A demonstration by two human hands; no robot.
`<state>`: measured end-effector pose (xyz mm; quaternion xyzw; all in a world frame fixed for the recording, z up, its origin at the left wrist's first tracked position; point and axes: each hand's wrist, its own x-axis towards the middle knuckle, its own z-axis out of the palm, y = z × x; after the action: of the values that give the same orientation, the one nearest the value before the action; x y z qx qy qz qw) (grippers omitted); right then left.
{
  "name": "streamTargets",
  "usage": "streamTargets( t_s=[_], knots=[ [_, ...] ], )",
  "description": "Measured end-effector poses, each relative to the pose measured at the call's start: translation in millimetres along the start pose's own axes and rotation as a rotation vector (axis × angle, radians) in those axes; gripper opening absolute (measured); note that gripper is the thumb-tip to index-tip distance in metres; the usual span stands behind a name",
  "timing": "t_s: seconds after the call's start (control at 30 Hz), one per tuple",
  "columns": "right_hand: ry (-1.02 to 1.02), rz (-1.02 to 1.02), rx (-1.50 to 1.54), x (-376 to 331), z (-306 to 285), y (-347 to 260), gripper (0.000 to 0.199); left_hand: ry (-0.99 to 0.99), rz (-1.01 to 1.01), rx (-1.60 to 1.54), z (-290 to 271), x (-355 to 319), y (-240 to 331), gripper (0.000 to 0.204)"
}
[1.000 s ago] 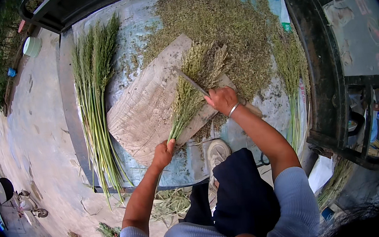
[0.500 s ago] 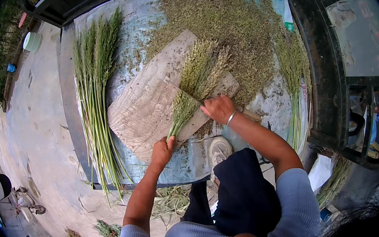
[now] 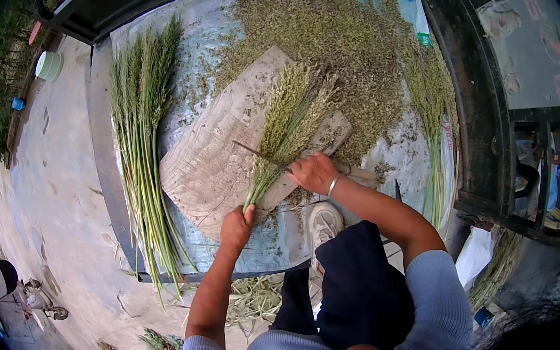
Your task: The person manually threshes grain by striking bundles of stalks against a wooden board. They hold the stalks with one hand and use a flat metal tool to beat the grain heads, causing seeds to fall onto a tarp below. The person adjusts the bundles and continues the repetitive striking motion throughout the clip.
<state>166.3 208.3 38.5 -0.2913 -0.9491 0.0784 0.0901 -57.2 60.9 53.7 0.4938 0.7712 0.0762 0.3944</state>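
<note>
My left hand (image 3: pixel 236 228) is closed around the lower stems of a bunch of grain stalks (image 3: pixel 288 112), whose seed heads fan up and to the right over a wooden board (image 3: pixel 205 160). Closed too, my right hand (image 3: pixel 315 174) grips a knife with a long thin blade (image 3: pixel 260 153); its handle is hidden in my fingers. The blade lies slantwise across the bunch, just below the seed heads, its tip out over bare wood to the left. A silver bangle circles my right wrist.
Left of the board lies a large bundle of green stalks (image 3: pixel 144 150). Loose grain (image 3: pixel 318 27) covers much of the pale sheet (image 3: pixel 204 13) behind. More stalks (image 3: pixel 429 108) lie at the right beside a dark metal frame (image 3: pixel 468 82). My shoe (image 3: pixel 324 222) rests at the sheet's near side.
My right hand and the knife have shifted left and slightly nearer, so more of the blade shows across the bunch. My left hand keeps its hold on the stems, almost in place.
</note>
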Motion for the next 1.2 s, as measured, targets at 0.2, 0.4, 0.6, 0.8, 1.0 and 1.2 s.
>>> streamTargets(
  t_s=[0.2,0.4,0.6,0.8,1.0,1.2],
  knots=[
    [-0.011,0.362,-0.283,-2.3,-56.9,131.3,0.025,0.028,0.028,0.068,-9.7,-2.7,11.5,0.046],
    [0.108,-0.079,0.057,18.5,-39.1,-34.2,0.022,0.051,-0.007,0.289,-9.8,-6.1,18.5,0.045],
    [-0.024,0.236,-0.167,-5.8,-26.8,72.1,0.028,0.088,-0.01,0.373,-25.3,-16.8,7.4,0.038],
    [0.076,0.286,-0.223,7.0,-82.9,66.1,0.026,0.085,0.015,0.437,-26.7,-8.4,5.2,0.037],
    [-0.044,-0.169,0.142,23.3,-27.2,-61.8,0.018,0.154,0.1,0.551,-30.2,-0.1,0.3,0.039],
    [-0.142,0.295,-0.284,-12.1,-61.3,108.2,0.02,0.152,0.07,0.535,-39.0,-1.7,-7.0,0.039]
  ],
)
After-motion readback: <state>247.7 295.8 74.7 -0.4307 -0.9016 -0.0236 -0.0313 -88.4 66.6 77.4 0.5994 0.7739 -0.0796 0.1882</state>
